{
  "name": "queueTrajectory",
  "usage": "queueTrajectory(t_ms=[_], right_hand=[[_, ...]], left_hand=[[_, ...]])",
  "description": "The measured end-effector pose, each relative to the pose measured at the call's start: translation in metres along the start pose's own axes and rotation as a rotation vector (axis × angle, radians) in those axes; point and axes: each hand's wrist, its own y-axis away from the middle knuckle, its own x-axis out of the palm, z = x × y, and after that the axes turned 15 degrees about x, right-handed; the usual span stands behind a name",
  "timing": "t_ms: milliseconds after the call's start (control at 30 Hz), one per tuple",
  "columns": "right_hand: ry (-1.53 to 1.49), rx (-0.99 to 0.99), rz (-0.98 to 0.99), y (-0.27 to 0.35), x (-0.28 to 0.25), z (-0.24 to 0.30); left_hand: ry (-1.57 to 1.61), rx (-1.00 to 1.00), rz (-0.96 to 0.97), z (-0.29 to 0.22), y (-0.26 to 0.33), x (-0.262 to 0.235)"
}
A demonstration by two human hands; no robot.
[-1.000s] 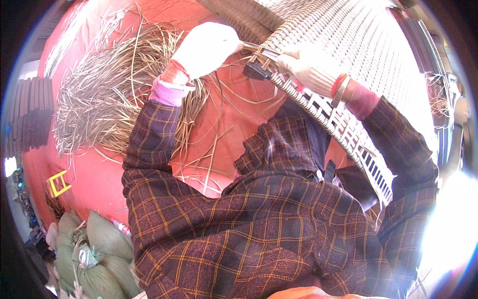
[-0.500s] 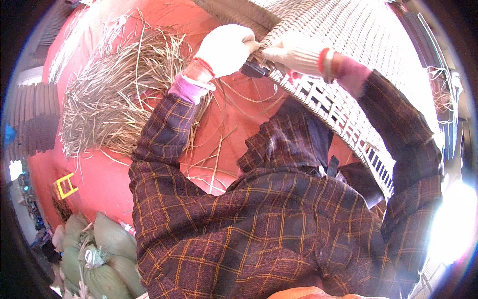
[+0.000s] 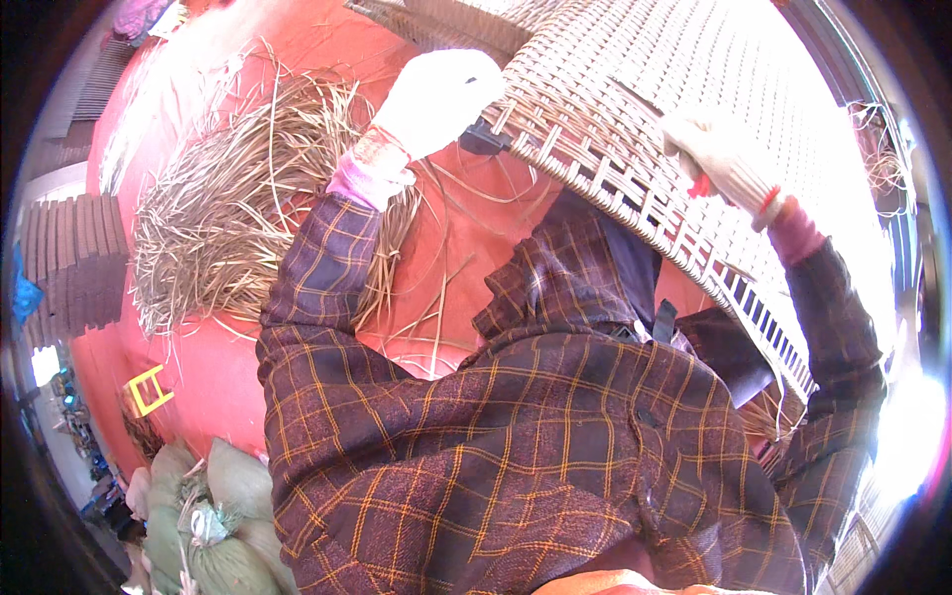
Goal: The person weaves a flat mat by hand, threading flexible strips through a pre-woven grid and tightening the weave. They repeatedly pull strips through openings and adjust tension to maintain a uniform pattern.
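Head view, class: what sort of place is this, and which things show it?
Probably a weaving workshop: a large woven panel with gaps near one edge, and a heap of loose strips on a red surface.

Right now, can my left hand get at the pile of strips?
Probably yes: your left hand is beside the pile of strips with nothing visible between them, though it's at the corner of the woven panel.

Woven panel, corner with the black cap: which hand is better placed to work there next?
Probably the left hand: it is at that corner of the woven panel, beside the black cap. The right hand is farther across the panel.
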Motion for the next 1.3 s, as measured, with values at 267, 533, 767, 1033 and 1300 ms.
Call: queueTrajectory(t_ms=[267,533,767,1033,1300], right_hand=[[0.178,-0.396,0.011,0.030,0.023,0.007],[-0.132,-0.004,0.125,0.045,0.030,0.020],[-0.290,0.005,0.017,0.042,0.022,0.004],[-0.317,0.185,0.463,0.025,0.039,0.023],[0.150,0.154,0.374,0.019,0.006,0.054]], left_hand=[[0.200,-0.211,0.051,-0.024,-0.009,-0.019],[0.385,-0.071,-0.298,-0.051,-0.068,0.000],[0.644,-0.006,0.259,0.002,-0.049,-0.010],[0.805,-0.214,0.025,0.024,-0.025,-0.032],[0.309,0.054,0.196,0.030,-0.014,-0.042]])
